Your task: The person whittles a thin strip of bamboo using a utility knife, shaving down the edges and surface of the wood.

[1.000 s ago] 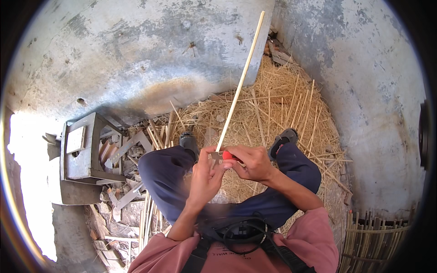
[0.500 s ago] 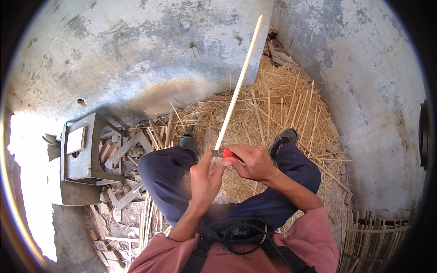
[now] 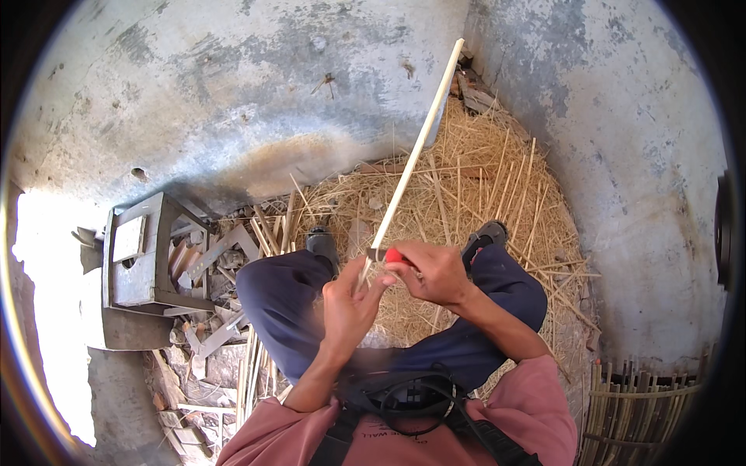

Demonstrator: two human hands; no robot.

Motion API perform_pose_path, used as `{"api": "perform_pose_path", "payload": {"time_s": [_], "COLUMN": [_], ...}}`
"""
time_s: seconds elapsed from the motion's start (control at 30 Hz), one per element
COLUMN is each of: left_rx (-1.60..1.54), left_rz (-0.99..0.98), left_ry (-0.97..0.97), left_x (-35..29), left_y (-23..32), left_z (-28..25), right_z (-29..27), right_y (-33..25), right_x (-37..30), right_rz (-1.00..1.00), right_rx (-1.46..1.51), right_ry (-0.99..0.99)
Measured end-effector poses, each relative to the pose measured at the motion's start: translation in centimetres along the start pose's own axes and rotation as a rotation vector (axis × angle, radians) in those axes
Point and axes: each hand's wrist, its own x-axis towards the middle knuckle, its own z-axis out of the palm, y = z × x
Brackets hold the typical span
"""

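A long pale wooden or bamboo strip (image 3: 420,145) slants up and to the right from between my hands, its far end raised toward the wall corner. My left hand (image 3: 348,307) is closed round its lower part, fingers pinching it. In my right hand (image 3: 437,273) is a red-handled knife (image 3: 394,255), its short dark blade lying across the strip just above the left fingers. A thin curl of shaving shows at the blade. Both thumbs are close together under the knife. The strip's lowest end is partly hidden by my left hand.
Straw-like shavings and loose strips (image 3: 513,179) cover the floor ahead and right. A wooden stool (image 3: 136,252) lies on its side at left, beside wood scraps (image 3: 217,334). Worn walls (image 3: 256,85) close in the corner. A woven stick basket (image 3: 637,412) stands lower right.
The strip's far end has swung right and a little lower. My right hand and the knife have shifted slightly right and turned, while my left hand stays almost in place.
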Motion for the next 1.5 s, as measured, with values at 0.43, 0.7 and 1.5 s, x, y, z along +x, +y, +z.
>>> {"api": "perform_pose_path", "payload": {"time_s": [0.43, 0.7, 1.5], "left_rx": [0.099, 0.156, 0.177], "left_rz": [-0.057, -0.03, -0.026], "left_ry": [0.011, 0.044, -0.025], "left_x": [-2.3, -3.1, -3.8], "left_y": [-1.2, -1.9, -5.2], "left_z": [-0.3, -1.4, -3.0], "right_z": [-1.6, -0.9, -3.6], "right_y": [2.9, 4.2, 9.5], "right_x": [1.5, 1.9, 2.0], "right_rz": [0.164, 0.118, 0.735], "right_rx": [-0.049, -0.032, 0.995], "right_ry": [0.013, 0.011, 0.202]}}
